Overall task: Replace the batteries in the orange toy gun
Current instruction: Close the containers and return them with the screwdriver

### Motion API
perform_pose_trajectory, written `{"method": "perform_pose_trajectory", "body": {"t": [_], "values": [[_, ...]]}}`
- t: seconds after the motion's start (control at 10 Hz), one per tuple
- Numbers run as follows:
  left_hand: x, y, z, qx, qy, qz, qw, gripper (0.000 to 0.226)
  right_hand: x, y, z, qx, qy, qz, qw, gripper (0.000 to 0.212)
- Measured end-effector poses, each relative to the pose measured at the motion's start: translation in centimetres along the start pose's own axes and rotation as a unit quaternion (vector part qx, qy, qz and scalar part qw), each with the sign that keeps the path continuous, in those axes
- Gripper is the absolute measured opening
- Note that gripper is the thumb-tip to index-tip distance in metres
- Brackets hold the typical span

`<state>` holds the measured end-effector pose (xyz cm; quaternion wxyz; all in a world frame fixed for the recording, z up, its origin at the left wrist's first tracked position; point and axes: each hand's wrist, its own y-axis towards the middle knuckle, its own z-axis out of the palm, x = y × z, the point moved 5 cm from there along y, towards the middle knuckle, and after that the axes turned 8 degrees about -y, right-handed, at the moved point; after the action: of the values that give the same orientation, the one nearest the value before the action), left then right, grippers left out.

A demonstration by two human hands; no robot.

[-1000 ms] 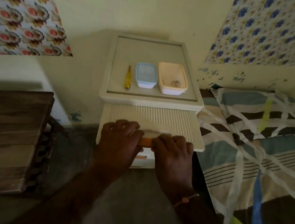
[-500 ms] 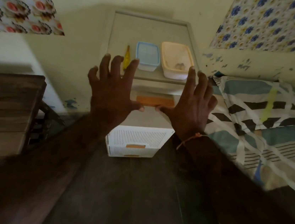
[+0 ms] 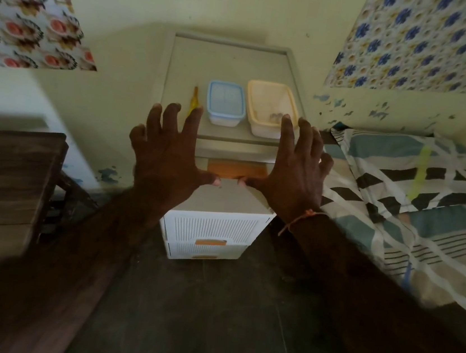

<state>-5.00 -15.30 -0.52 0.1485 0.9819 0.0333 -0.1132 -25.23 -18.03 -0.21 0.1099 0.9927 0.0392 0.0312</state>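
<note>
Both hands, left hand (image 3: 167, 153) and right hand (image 3: 294, 166), were spread open, holding nothing. The orange toy gun was not visible; presumably light, rigid plastic, best gripped by its handle. An orange-lined drawer (image 3: 235, 169) stood open.

A single head-worn wide-angle view looks forward and steeply down onto a white plastic drawer cabinet (image 3: 214, 226) against the wall, close enough that both outstretched forearms fill the lower frame; a patterned bed (image 3: 414, 216) borders the right.
</note>
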Motion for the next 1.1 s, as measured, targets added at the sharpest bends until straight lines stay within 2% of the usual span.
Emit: {"method": "perform_pose_trajectory", "body": {"t": [0.2, 0.3, 0.4, 0.5, 0.6, 0.7, 0.8, 0.9, 1.0, 1.1], "values": [[-0.1, -0.3, -0.6, 0.028, -0.023, 0.0, 0.999, 0.12, -0.2, -0.2, -0.3, 0.019, 0.034, -0.014, 0.999, 0.127], [0.0, 0.7, -2.4, 0.009, -0.11, -0.013, 0.994, 0.099, -1.2, 0.1, -1.6, -0.002, 0.111, 0.008, 0.994, 0.11], [0.5, 2.8, -3.7, -0.038, -0.227, -0.05, 0.972, 0.07, -2.1, 1.0, -3.1, -0.066, 0.175, 0.029, 0.982, 0.087], [0.8, 5.6, -3.0, -0.003, -0.227, -0.113, 0.967, 0.053, -2.9, 3.3, -3.2, -0.063, 0.261, 0.104, 0.958, 0.071], [0.5, 7.6, -1.4, 0.084, -0.159, -0.147, 0.973, 0.051, -3.3, 5.5, -2.5, -0.001, 0.329, 0.189, 0.925, 0.059], [0.3, 9.0, -0.9, 0.119, -0.136, -0.165, 0.97, 0.05, -3.5, 6.7, -2.4, 0.027, 0.331, 0.211, 0.919, 0.05], [0.9, 9.9, -1.1, 0.121, -0.093, -0.187, 0.97, 0.043, -3.5, 7.5, -2.0, 0.062, 0.343, 0.195, 0.917, 0.029], [1.4, 10.8, -1.8, 0.076, -0.13, -0.211, 0.966, 0.017, -3.8, 7.8, -1.0, 0.103, 0.413, 0.202, 0.882, 0.024], [0.7, 11.2, -1.6, 0.047, -0.29, -0.265, 0.918, 0.031, -4.1, 7.9, -0.5, 0.117, 0.461, 0.208, 0.855, 0.025], [-0.8, 10.8, -1.1, 0.023, -0.355, -0.323, 0.877, 0.038, -4.1, 7.8, -0.1, 0.118, 0.475, 0.209, 0.847, 0.024]]}}
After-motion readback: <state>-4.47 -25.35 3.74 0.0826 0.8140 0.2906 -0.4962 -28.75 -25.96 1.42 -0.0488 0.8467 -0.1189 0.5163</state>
